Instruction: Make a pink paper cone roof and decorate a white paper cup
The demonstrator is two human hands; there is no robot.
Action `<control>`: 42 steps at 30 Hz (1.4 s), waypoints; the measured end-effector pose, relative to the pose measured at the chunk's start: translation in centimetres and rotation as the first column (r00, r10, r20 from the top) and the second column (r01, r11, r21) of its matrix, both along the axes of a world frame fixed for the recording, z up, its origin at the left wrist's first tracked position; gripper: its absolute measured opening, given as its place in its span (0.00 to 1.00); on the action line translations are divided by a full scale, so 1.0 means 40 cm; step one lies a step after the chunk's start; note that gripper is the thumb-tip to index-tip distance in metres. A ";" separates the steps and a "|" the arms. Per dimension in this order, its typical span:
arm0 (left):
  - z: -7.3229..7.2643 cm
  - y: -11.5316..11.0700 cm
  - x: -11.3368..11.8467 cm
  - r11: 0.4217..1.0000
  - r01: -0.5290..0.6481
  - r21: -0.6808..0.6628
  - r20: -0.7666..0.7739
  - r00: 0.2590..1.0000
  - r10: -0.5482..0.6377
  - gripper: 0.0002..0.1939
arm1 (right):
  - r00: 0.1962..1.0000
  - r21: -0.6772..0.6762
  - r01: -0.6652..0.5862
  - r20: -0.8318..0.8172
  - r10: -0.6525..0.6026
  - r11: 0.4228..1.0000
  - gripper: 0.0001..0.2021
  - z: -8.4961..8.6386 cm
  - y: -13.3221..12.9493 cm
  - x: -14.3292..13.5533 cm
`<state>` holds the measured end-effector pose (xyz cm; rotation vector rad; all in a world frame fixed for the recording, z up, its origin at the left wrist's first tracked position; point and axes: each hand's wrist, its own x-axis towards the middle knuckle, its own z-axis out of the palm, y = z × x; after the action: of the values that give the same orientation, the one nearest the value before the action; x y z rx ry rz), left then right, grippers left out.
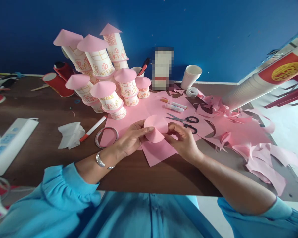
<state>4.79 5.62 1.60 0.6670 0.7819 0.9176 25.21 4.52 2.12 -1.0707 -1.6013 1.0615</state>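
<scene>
A pink paper cone (156,129) is held between my two hands over the table's front part. My left hand (136,135) grips its left side, thumb on top and fingers underneath. On the opposite edge, my right hand (182,138) pinches the paper between thumb and fingers. Beneath the cone lies a pink paper sheet (157,153). Scissors (182,121) with black handles rest slightly open just beyond my right hand. To the left of my left wrist is a roll of tape (96,137).
Decorated paper-cup towers (99,62) with pink cone roofs stand at the back left. Pink scraps (258,155) and a long cup stack (250,92) lie right. A glue stick (174,107), marker (93,129), tissue (71,135) and power strip (15,142) are also there.
</scene>
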 end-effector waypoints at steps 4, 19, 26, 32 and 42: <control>0.005 -0.012 0.005 0.998 -0.021 0.061 -0.035 0.999 0.023 0.19 | 0.999 -0.067 -0.031 -0.011 0.030 0.997 0.12 -0.002 -0.003 -0.008; 0.015 -0.001 -0.003 0.993 -0.053 0.109 -0.049 0.997 0.058 0.27 | 0.984 -0.312 -0.163 -0.117 0.133 0.936 0.20 -0.017 0.011 0.004; 0.020 0.007 -0.014 0.999 0.031 0.044 -0.094 0.995 -0.027 0.24 | 0.970 -0.363 -0.185 -0.219 0.109 0.913 0.20 -0.003 0.025 0.021; 0.017 0.005 -0.016 0.998 0.068 -0.001 -0.028 0.997 -0.068 0.16 | 0.970 -0.365 -0.171 -0.228 0.090 0.915 0.19 -0.008 0.030 0.027; 0.020 -0.009 0.004 0.996 0.059 0.061 -0.089 0.995 -0.054 0.22 | 0.993 -0.200 -0.085 -0.098 0.066 0.976 0.18 -0.015 0.013 0.004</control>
<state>4.96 5.27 2.40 0.7855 0.8102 0.8689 25.36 5.06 1.51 -1.0863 -1.4947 1.3303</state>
